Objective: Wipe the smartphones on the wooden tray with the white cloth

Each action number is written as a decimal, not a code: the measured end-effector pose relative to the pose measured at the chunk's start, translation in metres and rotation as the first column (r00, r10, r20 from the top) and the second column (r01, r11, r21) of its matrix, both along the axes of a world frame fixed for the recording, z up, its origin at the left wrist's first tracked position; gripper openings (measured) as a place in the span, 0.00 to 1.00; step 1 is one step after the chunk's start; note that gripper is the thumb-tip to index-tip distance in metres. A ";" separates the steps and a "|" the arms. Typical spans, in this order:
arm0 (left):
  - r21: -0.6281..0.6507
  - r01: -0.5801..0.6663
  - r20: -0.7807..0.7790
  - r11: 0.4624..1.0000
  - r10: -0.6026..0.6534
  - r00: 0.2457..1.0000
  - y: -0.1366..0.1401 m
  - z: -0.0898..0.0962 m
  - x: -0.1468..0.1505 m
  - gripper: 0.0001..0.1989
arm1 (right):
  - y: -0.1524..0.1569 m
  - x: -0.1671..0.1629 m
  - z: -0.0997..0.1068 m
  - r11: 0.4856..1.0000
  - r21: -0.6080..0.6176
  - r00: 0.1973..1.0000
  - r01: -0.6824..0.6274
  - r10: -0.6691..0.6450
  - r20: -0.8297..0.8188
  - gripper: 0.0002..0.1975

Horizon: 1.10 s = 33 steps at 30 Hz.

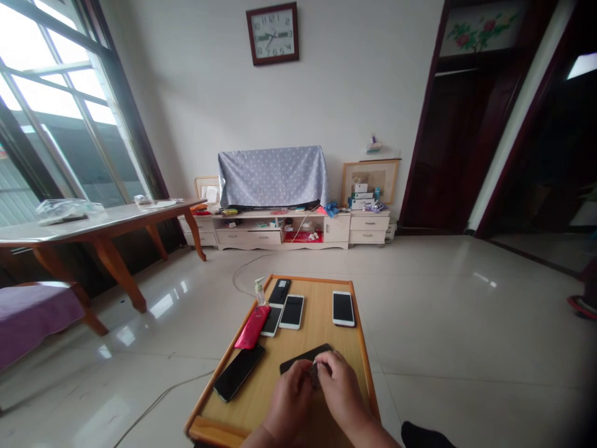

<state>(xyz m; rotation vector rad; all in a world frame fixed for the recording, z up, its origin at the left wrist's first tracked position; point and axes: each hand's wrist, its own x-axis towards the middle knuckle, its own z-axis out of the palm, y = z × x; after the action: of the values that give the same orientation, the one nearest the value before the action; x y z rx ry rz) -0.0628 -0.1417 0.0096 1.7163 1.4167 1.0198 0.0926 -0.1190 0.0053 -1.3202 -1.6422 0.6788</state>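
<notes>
Pinching sm item, L hand, R hand; blk phone nrby

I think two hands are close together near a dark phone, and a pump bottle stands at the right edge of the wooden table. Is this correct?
No: the pump bottle stands at the left, not right, edge of the wooden table, as the head view shows. The left hand and right hand are close together near the dark phone.

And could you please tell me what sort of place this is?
Most likely a living room in a home: a long low cabinet carries something broad under a dotted cloth, a clock hangs above, and a large window is at the left.
</notes>
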 end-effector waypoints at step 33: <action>0.156 -0.007 -0.637 0.988 0.106 0.763 -0.040 -0.004 -0.073 0.29 | -0.054 -0.039 -0.009 0.994 -0.053 0.748 0.094 -0.035 0.662 0.28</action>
<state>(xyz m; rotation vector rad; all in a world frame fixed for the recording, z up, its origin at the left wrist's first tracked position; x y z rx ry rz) -0.1353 -0.1818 0.0059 2.2829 1.8559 0.5727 0.0537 -0.1732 -0.0037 -1.8077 -2.1232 0.2272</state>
